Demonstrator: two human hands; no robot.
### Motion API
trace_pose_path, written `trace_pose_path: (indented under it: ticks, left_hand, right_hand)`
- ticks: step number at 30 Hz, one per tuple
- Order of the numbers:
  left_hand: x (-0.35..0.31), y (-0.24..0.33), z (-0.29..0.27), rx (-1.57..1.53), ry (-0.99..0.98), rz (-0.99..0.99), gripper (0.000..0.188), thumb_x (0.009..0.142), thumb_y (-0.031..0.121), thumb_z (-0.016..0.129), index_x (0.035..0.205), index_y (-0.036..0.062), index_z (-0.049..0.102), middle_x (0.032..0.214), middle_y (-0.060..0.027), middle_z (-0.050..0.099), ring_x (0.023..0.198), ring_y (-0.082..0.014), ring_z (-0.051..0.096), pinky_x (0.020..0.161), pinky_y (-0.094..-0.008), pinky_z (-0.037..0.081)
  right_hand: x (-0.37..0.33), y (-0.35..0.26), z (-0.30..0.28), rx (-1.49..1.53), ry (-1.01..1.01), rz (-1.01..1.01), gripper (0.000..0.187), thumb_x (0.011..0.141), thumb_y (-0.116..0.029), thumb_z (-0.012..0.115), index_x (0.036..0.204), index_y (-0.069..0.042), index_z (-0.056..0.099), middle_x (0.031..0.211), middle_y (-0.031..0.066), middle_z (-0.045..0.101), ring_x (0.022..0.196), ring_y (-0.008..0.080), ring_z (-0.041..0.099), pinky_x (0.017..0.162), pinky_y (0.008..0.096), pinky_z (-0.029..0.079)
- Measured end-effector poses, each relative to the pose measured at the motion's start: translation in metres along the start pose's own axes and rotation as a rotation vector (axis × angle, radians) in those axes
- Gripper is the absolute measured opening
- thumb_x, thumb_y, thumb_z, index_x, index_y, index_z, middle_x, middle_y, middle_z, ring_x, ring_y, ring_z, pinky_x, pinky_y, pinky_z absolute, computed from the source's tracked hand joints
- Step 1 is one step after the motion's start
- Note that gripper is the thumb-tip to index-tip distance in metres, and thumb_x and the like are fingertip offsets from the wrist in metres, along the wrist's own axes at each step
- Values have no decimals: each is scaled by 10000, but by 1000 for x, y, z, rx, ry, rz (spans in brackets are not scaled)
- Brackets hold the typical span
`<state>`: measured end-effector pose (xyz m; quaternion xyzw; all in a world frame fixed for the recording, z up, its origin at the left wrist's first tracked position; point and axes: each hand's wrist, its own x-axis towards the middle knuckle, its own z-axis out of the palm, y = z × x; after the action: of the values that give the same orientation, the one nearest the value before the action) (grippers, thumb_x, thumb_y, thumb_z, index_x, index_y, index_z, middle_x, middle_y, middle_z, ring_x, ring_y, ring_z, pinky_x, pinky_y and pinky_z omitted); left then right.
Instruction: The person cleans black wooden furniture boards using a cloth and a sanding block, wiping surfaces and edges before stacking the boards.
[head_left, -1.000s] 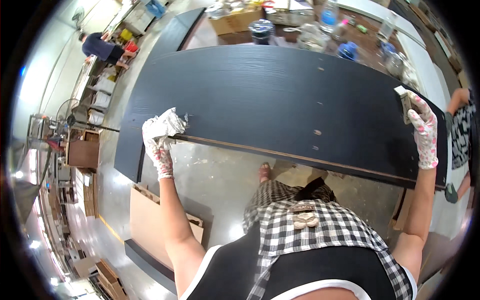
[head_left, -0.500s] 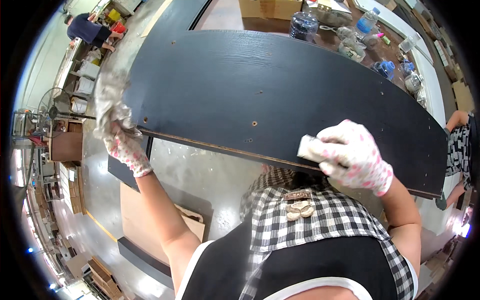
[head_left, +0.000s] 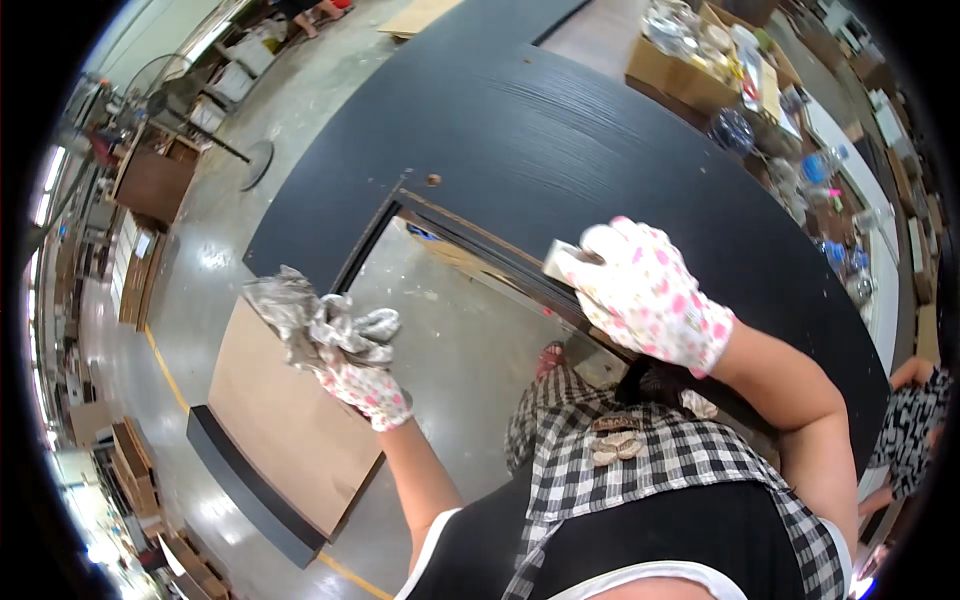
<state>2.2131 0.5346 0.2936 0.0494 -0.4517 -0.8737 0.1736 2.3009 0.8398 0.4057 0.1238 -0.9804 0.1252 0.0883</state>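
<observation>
A large dark panel (head_left: 480, 130) with a curved outer edge and a cut-out stretches across in front of me. My left hand (head_left: 368, 395), in a white glove with pink spots, is closed on a crumpled grey rag (head_left: 285, 310). It hangs off the panel's near left side, over a brown board. My right hand (head_left: 655, 295), gloved the same way, grips a small white block (head_left: 562, 261) at the panel's inner edge by the cut-out. The fingers hide part of the block, and I cannot tell whether it touches the panel.
A cardboard box (head_left: 680, 75) full of jars and plastic bottles (head_left: 820, 165) stand beyond the panel. The brown board (head_left: 290, 410) and a curved dark piece (head_left: 250, 490) lie lower left. A standing fan (head_left: 175, 95) is farther left. Another person (head_left: 905, 430) is at the right edge.
My view has turned, bringing the panel's cut-out into sight. My left hand has come nearer and to the right with the rag. The right hand, still gripping the block, has moved left.
</observation>
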Motion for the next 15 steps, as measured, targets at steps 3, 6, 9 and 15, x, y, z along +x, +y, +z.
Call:
trace_pose_path:
  ticks: [3,6,9,15]
  left_hand:
    - [-21,-6,-14,-45,12,-73,360,963,165,535,1274,-13,500,1046,-128,582,543,-283,625,407,-375,506]
    - [-29,-12,-17,-61,87,-93,336,958,160,562,1247,-7,518,1042,-112,581,560,-278,645,386,-338,473]
    - [-36,-17,-14,-8,57,-67,310,976,189,554,1217,-6,535,1065,-113,598,554,-281,650,360,-305,450]
    - [-23,-28,-15,294,-105,159,407,971,261,566,1266,-10,496,1094,-120,580,620,-261,636,408,-308,461]
  right_hand:
    - [67,-3,8,-74,61,-215,144,821,-110,624,957,-83,665,871,107,584,849,278,604,718,399,515]
    - [129,-11,23,-54,7,-218,132,800,-116,640,914,-86,698,916,121,610,905,285,612,784,413,515]
    - [155,-13,30,-51,6,-205,131,805,-134,658,915,-93,716,953,130,633,945,293,617,816,419,518]
    - [77,-6,12,-128,-10,-216,168,817,-125,609,965,-68,666,901,121,588,892,273,605,737,399,524]
